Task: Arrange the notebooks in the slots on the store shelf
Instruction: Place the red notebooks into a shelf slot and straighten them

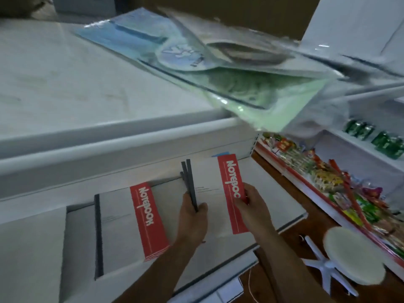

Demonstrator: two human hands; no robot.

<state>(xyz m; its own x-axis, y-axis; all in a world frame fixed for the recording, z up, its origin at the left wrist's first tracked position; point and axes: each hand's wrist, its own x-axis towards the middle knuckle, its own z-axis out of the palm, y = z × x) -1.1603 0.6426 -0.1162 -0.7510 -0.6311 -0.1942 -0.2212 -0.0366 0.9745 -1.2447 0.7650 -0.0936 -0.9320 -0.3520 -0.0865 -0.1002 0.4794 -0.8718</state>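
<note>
White notebooks with a red band reading "Notebook" and dark spines lie on the white shelf (290,213). My left hand (192,217) grips the dark spine edge of a stack of notebooks (209,182) at the middle. My right hand (251,202) pinches the same stack at its red band (231,182). To the left another stack of notebooks (122,228) lies flat, its own red band (148,219) beside my left wrist. Further left sits a plain white stack (76,248).
Plastic-wrapped blue and green packs (196,68) overhang the upper shelf's top (65,88). At right a red-edged shelf (306,186) carries colourful snack packets, with green packs (384,141) above. A white round stool (354,259) stands on the brown floor.
</note>
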